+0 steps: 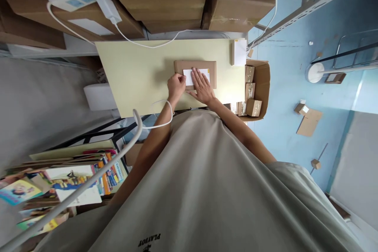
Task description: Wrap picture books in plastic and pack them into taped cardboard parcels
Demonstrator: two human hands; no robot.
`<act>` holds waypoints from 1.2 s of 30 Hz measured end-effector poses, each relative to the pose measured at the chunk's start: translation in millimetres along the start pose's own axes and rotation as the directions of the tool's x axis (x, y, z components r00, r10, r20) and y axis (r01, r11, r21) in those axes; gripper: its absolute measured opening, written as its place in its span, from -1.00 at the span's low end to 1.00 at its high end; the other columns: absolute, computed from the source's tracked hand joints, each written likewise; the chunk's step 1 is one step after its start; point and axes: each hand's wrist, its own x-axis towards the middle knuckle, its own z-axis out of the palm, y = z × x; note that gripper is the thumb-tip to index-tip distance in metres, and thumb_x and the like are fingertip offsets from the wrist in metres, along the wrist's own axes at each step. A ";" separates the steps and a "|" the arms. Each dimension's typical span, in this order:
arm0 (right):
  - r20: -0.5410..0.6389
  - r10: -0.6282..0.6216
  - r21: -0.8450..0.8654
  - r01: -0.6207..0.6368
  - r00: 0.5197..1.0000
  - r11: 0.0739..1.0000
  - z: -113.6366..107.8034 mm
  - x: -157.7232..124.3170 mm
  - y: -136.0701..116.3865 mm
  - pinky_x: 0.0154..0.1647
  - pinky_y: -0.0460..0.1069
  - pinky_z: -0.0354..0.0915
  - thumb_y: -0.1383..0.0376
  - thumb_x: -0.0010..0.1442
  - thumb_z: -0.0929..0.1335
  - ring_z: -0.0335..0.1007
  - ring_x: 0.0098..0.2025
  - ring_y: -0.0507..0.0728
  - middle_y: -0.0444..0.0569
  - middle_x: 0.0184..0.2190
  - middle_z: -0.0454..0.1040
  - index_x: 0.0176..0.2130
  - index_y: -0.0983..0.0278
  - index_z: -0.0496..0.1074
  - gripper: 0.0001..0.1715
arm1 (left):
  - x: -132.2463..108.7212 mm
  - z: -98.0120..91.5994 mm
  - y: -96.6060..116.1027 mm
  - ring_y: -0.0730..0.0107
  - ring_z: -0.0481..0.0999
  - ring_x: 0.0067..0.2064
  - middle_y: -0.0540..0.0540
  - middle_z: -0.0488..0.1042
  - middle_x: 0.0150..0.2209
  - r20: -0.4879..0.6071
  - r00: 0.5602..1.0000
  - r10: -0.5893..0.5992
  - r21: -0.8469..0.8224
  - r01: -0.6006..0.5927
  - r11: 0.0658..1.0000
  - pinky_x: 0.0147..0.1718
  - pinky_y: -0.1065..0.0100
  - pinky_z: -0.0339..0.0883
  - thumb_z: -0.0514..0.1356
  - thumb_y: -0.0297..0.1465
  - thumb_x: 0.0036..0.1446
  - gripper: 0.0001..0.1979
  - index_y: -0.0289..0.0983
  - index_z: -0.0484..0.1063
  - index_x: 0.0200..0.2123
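I saw the brown parcel (195, 67) lying mid-table (132, 75). The right hand (203, 86) lay flat on its white label (203, 74), fingers straight and close together. The left hand (176, 86) curled at the label's edge, its grip unclear. A white cable (159, 44) trailed behind, and a carton of small boxes (263, 86) stood to the right.

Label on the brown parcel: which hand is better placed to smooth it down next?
Right, probably: the right hand lies flat and open on the white label, while the left hand is curled at the label's left edge.
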 end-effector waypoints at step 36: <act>-0.071 0.277 0.041 -0.274 0.958 0.961 5.8 -62.7 -32.9 0.80 0.44 -0.31 -0.33 0.54 0.25 -0.33 0.81 0.43 0.27 0.75 -0.08 0.72 0.40 -0.01 0.22 | -3.5 -15.1 -30.4 0.06 0.71 0.09 -0.27 0.69 -0.02 0.148 0.974 0.169 -0.217 -0.135 0.967 0.19 0.13 0.51 0.15 -0.44 0.43 -0.79 -0.23 0.47 0.08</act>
